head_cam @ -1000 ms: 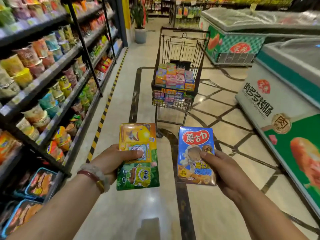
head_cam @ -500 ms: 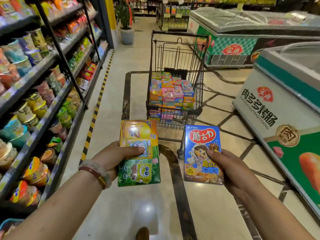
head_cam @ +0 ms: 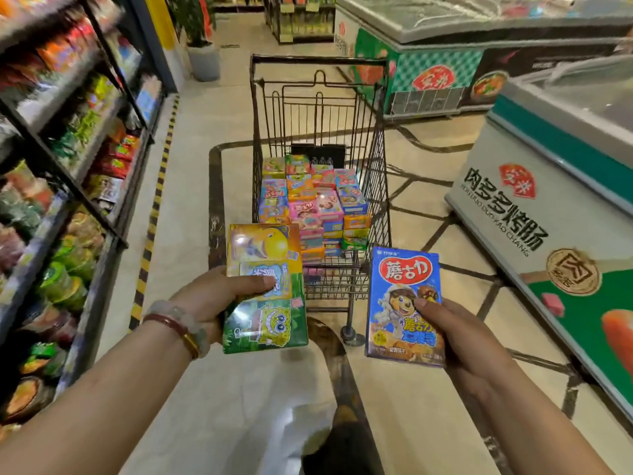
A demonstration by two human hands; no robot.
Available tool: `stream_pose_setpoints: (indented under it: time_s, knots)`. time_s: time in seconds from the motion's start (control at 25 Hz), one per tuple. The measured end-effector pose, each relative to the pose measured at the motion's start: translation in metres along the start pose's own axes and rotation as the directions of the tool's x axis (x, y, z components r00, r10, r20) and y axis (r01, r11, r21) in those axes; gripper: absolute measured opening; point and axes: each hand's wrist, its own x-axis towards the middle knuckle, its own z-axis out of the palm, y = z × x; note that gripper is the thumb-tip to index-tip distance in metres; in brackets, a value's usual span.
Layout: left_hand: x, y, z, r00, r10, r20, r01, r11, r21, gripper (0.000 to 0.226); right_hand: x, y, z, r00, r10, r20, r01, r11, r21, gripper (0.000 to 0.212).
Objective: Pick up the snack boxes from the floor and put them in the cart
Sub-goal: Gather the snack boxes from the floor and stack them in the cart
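Bare floor flanks the cart; left hand grips seemingly two stacked boxes, right hand a blue box.

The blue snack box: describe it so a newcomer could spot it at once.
Find the black wire cart in the aisle, full of small boxes. Just in front of it the right hand holds the blue snack box upright. Unlike the green and yellow boxes beside it, it carries a red cloud-shaped logo.

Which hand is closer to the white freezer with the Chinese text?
Right. The right hand, holding the blue box, is beside the white freezer; the left hand is across the aisle, nearer the shelves.
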Motion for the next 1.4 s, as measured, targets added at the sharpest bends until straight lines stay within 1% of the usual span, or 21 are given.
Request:
stream_pose_setpoints:
  time_s: [0.08, 0.12, 0.24, 0.36, 0.48, 0.6, 0.68, 0.72, 0.84, 0.88, 0.92, 1.0, 1.04, 1.12, 1.16, 1.2, 1.24, 1.28, 1.32, 1.36, 1.4]
  knots:
    - [0.036, 0.016, 0.01, 1.0, -0.009, -0.001, 0.009, 1.0, -0.005, 0.042, 0.039, -0.024, -0.002, 1.0, 0.0, 0.024, 0.0, 1.0, -0.008, 0.039]
    - [0.053, 0.024, 0.015, 1.0, -0.008, -0.001, 0.008, 1.0, -0.011, 0.045, 0.058, -0.037, -0.004, 0.999, 0.0, 0.032, 0.0, 1.0, -0.005, 0.04]
    - [0.096, 0.045, 0.031, 1.0, -0.015, 0.003, 0.015, 0.999, -0.036, 0.049, 0.106, -0.071, -0.008, 0.998, -0.001, 0.055, 0.001, 1.0, -0.002, 0.036]
    - [0.132, 0.062, 0.042, 1.0, -0.011, -0.01, 0.01, 0.998, -0.068, 0.046, 0.148, -0.097, -0.009, 0.999, -0.004, 0.048, 0.006, 0.999, -0.034, 0.039]
    - [0.166, 0.079, 0.044, 0.999, -0.033, 0.003, 0.033, 0.999, -0.035, 0.056, 0.183, -0.114, -0.005, 0.999, 0.017, 0.05, -0.016, 1.0, -0.027, 0.041]
    - [0.205, 0.099, 0.042, 0.998, -0.057, 0.016, 0.057, 0.998, -0.01, 0.064, 0.218, -0.129, 0.005, 0.999, 0.022, 0.034, -0.021, 1.0, -0.022, 0.031]
    - [0.231, 0.114, 0.038, 0.998, -0.058, 0.034, 0.058, 0.998, -0.002, 0.063, 0.242, -0.137, 0.015, 1.0, 0.025, 0.004, -0.025, 1.0, 0.008, 0.021]
    - [0.245, 0.121, 0.035, 0.998, -0.057, 0.041, 0.057, 0.998, -0.003, 0.063, 0.254, -0.141, 0.021, 1.0, 0.028, -0.004, -0.028, 0.999, 0.019, 0.02]
    - [0.289, 0.146, 0.026, 0.996, -0.084, 0.041, 0.085, 0.996, -0.033, 0.068, 0.291, -0.154, 0.042, 0.999, 0.032, -0.028, -0.031, 0.999, 0.031, 0.026]
    - [0.307, 0.153, 0.02, 0.997, -0.074, 0.031, 0.075, 0.997, -0.036, 0.074, 0.304, -0.157, 0.048, 0.999, 0.028, -0.036, -0.027, 0.999, 0.032, 0.03]
    - [0.328, 0.16, 0.015, 0.997, -0.075, 0.014, 0.076, 0.997, -0.032, 0.086, 0.316, -0.16, 0.054, 0.999, 0.025, -0.046, -0.023, 0.999, 0.032, 0.032]
    - [0.374, 0.164, 0.001, 0.995, -0.091, -0.041, 0.094, 0.994, 0.057, 0.118, 0.344, -0.161, 0.065, 0.997, 0.019, -0.077, -0.017, 0.999, 0.033, 0.03]
    - [0.402, 0.16, -0.008, 0.995, -0.098, -0.027, 0.1, 0.993, 0.063, 0.124, 0.358, -0.16, 0.068, 0.995, 0.019, -0.095, -0.016, 0.999, 0.03, 0.028]
    - [0.459, 0.151, -0.02, 0.991, -0.123, -0.056, 0.126, 0.99, 0.063, 0.116, 0.387, -0.158, 0.072, 0.99, 0.026, -0.137, -0.023, 0.999, 0.027, 0.033]
    - [0.467, 0.156, -0.014, 0.986, -0.153, -0.065, 0.159, 0.981, 0.11, 0.112, 0.402, -0.157, 0.073, 0.987, 0.04, -0.157, -0.036, 0.999, 0.027, 0.038]
    - [0.478, 0.162, -0.007, 0.986, -0.156, -0.067, 0.162, 0.981, 0.107, 0.108, 0.42, -0.156, 0.073, 0.982, 0.052, -0.182, -0.049, 0.999, 0.023, 0.041]
    - [0.488, 0.165, 0.001, 0.982, -0.157, -0.106, 0.168, 0.98, 0.106, 0.101, 0.437, -0.155, 0.074, 0.978, 0.056, -0.202, -0.052, 0.998, 0.021, 0.04]
    - [0.503, 0.165, 0.005, 0.984, -0.14, -0.115, 0.151, 0.984, 0.099, 0.099, 0.456, -0.153, 0.075, 0.973, 0.041, -0.226, -0.04, 0.999, 0.01, 0.036]
    - [0.526, 0.159, 0.005, 0.979, -0.136, -0.15, 0.153, 0.983, 0.103, 0.108, 0.477, -0.152, 0.077, 0.965, 0.022, -0.261, -0.024, 1.0, -0.007, 0.032]
    - [0.532, 0.166, 0.015, 0.98, -0.123, -0.156, 0.147, 0.977, 0.153, 0.123, 0.497, -0.151, 0.079, 0.955, -0.003, -0.297, -0.008, 0.999, -0.035, 0.03]
    - [0.548, 0.17, 0.023, 0.978, -0.127, -0.164, 0.157, 0.97, 0.184, 0.129, 0.521, -0.15, 0.08, 0.948, -0.027, -0.316, 0.005, 0.998, -0.07, 0.027]
